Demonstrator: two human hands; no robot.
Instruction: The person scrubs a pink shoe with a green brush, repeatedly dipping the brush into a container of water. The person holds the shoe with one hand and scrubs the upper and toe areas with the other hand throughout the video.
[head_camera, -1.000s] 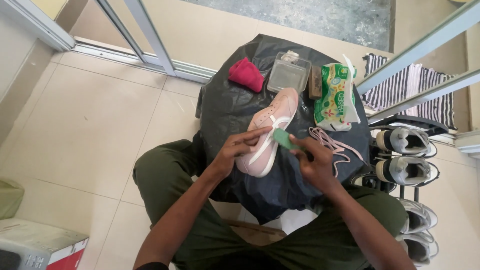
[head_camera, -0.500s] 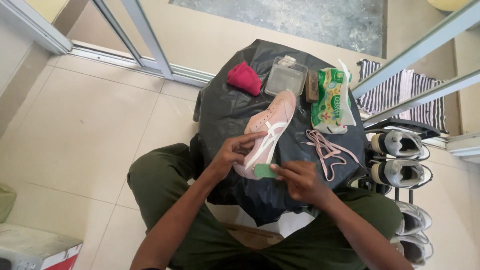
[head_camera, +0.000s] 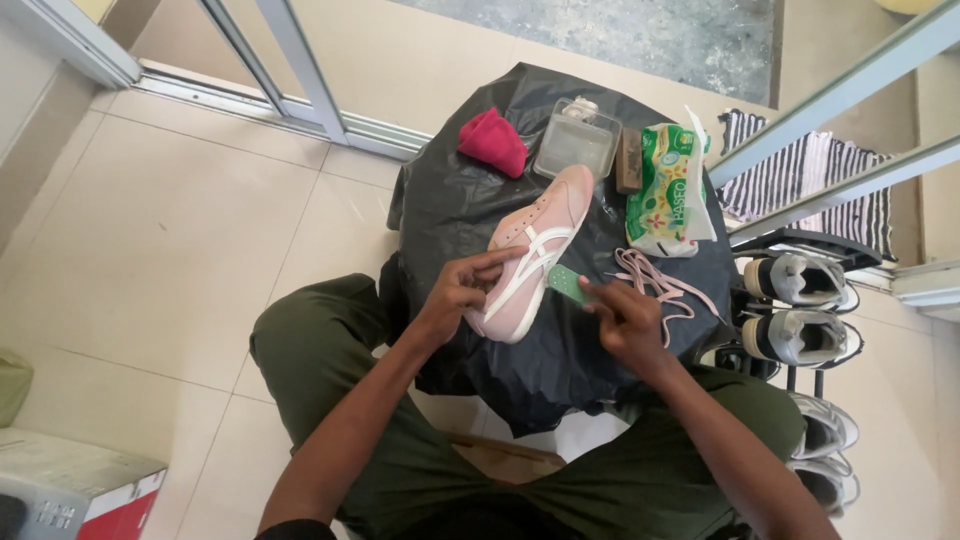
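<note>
The pink shoe (head_camera: 535, 250) lies mid-surface on the black-covered table (head_camera: 450, 200), between both hands. The left hand (head_camera: 462, 290) grips its heel end; the right hand (head_camera: 625, 318) pinches a green sponge (head_camera: 568, 284) against its side. The shoe's long axis runs diagonally, toe toward the far edge.

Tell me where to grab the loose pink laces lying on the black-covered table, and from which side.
Pinch the pink laces at the bunched loops near the middle, coming straight down from above. They lie flat and loose on the black cover, apart from the pink shoe, just beyond the right hand. The strands probably slip if taken by one trailing end.
</note>
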